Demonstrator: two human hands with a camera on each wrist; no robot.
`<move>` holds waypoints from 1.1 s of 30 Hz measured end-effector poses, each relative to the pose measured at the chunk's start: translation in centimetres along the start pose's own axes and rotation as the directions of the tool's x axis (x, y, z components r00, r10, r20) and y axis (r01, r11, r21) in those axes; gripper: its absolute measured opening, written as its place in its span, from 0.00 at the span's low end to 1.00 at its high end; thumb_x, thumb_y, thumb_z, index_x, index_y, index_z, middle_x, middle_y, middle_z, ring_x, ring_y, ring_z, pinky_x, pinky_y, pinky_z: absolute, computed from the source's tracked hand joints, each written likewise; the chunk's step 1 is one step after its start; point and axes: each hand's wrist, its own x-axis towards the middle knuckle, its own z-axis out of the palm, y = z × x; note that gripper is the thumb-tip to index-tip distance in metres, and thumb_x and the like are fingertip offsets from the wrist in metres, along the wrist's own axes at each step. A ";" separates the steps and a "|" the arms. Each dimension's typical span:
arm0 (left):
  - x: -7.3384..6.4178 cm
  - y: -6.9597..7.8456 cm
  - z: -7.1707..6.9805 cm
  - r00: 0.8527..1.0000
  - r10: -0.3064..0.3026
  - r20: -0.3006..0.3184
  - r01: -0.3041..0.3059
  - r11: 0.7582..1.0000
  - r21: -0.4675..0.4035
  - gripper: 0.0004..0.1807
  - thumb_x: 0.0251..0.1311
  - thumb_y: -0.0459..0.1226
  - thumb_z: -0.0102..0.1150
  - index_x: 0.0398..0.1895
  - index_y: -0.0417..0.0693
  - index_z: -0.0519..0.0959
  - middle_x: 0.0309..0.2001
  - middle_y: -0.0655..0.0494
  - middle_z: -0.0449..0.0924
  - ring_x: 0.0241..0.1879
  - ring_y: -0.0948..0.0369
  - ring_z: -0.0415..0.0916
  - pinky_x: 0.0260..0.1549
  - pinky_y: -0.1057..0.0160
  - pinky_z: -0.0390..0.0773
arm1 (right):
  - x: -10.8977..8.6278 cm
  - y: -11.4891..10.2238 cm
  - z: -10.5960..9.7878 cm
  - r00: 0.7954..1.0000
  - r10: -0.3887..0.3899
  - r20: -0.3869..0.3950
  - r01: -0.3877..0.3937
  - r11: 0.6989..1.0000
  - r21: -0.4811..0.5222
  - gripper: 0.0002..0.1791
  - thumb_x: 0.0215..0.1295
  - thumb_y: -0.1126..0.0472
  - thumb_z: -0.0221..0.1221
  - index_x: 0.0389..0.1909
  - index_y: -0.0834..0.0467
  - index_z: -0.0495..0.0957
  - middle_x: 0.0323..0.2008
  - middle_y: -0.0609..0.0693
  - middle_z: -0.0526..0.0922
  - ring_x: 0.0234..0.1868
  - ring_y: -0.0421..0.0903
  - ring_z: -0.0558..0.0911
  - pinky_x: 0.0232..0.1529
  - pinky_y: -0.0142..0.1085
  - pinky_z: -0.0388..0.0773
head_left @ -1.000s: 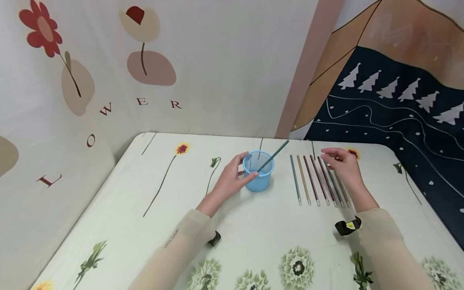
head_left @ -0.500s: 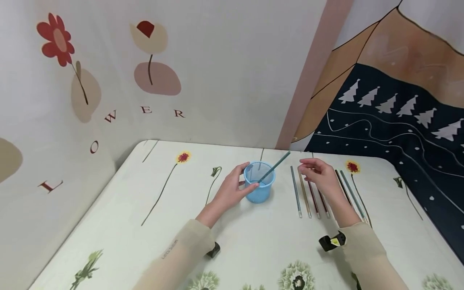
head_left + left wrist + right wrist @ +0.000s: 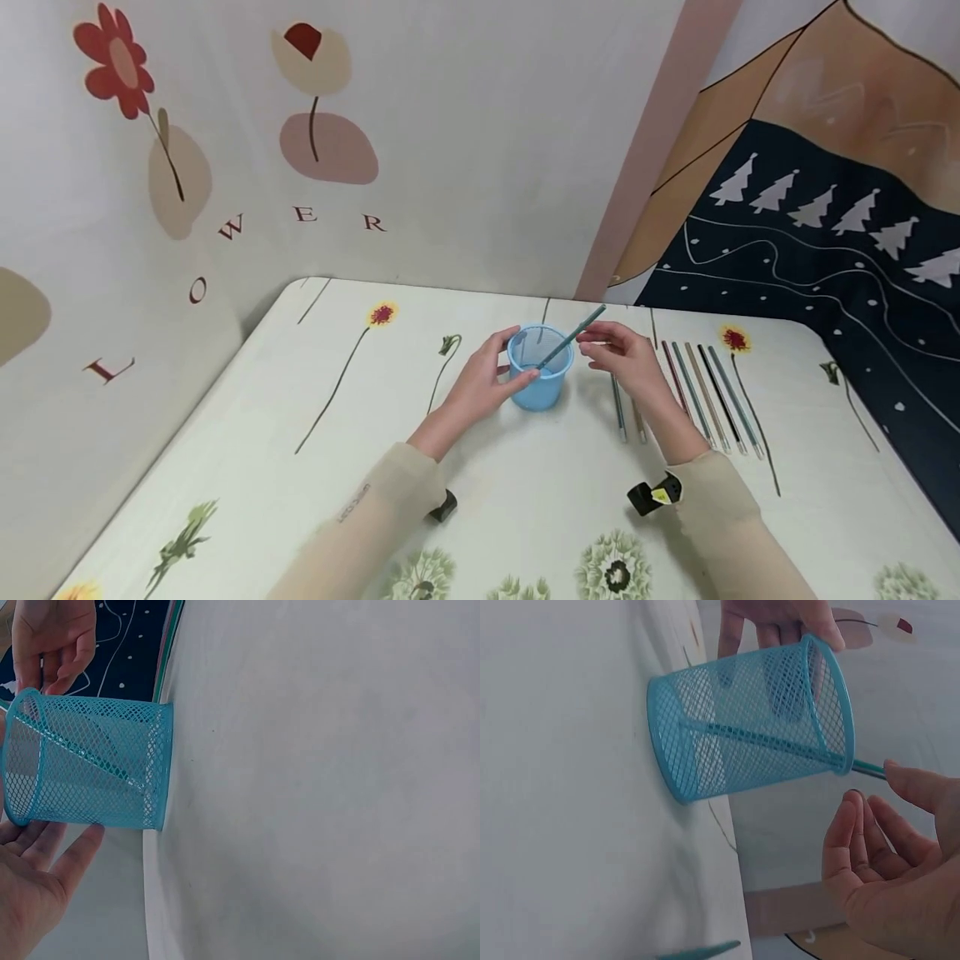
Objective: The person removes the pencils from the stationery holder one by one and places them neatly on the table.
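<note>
A light blue mesh pencil cup point(image 3: 537, 392) stands upright on the table. One green pencil point(image 3: 579, 329) leans in it, its upper end sticking out over the right of the rim. My left hand point(image 3: 482, 375) holds the cup from the left, thumb on the near side and fingers round the far side. At the right of the cup, my right hand point(image 3: 626, 362) is close to the pencil's upper end, with a gap between thumb and fingertips in the right wrist view. Several pencils point(image 3: 705, 400) lie in a row on the table, some hidden under the right hand.
A white flower-printed cloth covers the table point(image 3: 525, 483). Behind it hangs a pale curtain point(image 3: 472, 167) with printed flowers and letters. To the right is a dark cloth point(image 3: 787, 250) with white trees. Each wrist wears a small black camera point(image 3: 655, 494).
My right hand has moved left from over the right end of the pencil row to beside the cup, uncovering pencils there. The left hand stays on the cup. The head view has shifted slightly.
</note>
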 end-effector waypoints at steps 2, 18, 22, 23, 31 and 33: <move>0.1 0.1 0.0 1.000 0.000 0.003 0.000 1.000 0.002 0.42 0.63 0.46 0.66 0.76 0.44 0.57 0.70 0.46 0.68 0.70 0.51 0.68 0.60 0.53 0.82 | -0.1 -0.2 0.3 1.000 -0.006 -0.011 0.006 1.000 0.006 0.24 0.72 0.57 0.59 0.64 0.64 0.72 0.57 0.62 0.79 0.41 0.26 0.81 0.45 0.22 0.84; -0.1 0.2 0.0 1.000 -0.004 -0.005 0.004 1.000 0.004 0.43 0.62 0.46 0.67 0.75 0.44 0.58 0.69 0.45 0.69 0.68 0.51 0.69 0.59 0.52 0.82 | 0.3 0.1 1.4 0.996 -0.068 -0.061 0.067 0.997 -0.031 0.15 0.70 0.65 0.60 0.54 0.67 0.80 0.51 0.65 0.82 0.39 0.37 0.83 0.41 0.22 0.84; 0.0 0.2 0.0 1.000 -0.002 -0.001 0.002 1.000 0.000 0.43 0.62 0.46 0.67 0.75 0.45 0.58 0.69 0.46 0.69 0.68 0.52 0.69 0.59 0.52 0.82 | 0.2 -0.2 1.4 0.992 -0.113 -0.061 0.108 0.990 -0.087 0.14 0.69 0.66 0.60 0.52 0.66 0.81 0.49 0.65 0.83 0.38 0.36 0.82 0.41 0.22 0.84; -0.1 0.2 0.0 1.000 -0.002 0.000 0.002 1.000 -0.001 0.43 0.62 0.46 0.67 0.75 0.44 0.58 0.69 0.46 0.69 0.68 0.52 0.69 0.59 0.52 0.82 | 0.1 -0.2 1.5 0.991 -0.117 -0.061 0.111 0.989 -0.097 0.14 0.69 0.66 0.61 0.52 0.66 0.81 0.49 0.65 0.84 0.38 0.34 0.81 0.41 0.22 0.84; 0.0 0.2 0.0 1.000 -0.001 -0.007 0.001 1.000 -0.012 0.42 0.63 0.45 0.67 0.75 0.44 0.58 0.70 0.46 0.69 0.69 0.52 0.69 0.59 0.52 0.82 | 0.2 -0.3 1.4 0.991 -0.121 -0.063 0.115 0.988 -0.100 0.14 0.69 0.63 0.61 0.53 0.65 0.81 0.49 0.65 0.84 0.38 0.32 0.80 0.41 0.21 0.83; -0.1 0.2 0.1 1.000 -0.006 -0.004 0.006 1.000 -0.010 0.42 0.63 0.44 0.67 0.75 0.45 0.58 0.70 0.46 0.69 0.69 0.52 0.68 0.59 0.52 0.82 | 0.1 -0.3 1.3 0.990 -0.126 -0.065 0.120 0.989 -0.092 0.15 0.69 0.63 0.61 0.53 0.65 0.81 0.48 0.65 0.84 0.38 0.32 0.81 0.41 0.21 0.83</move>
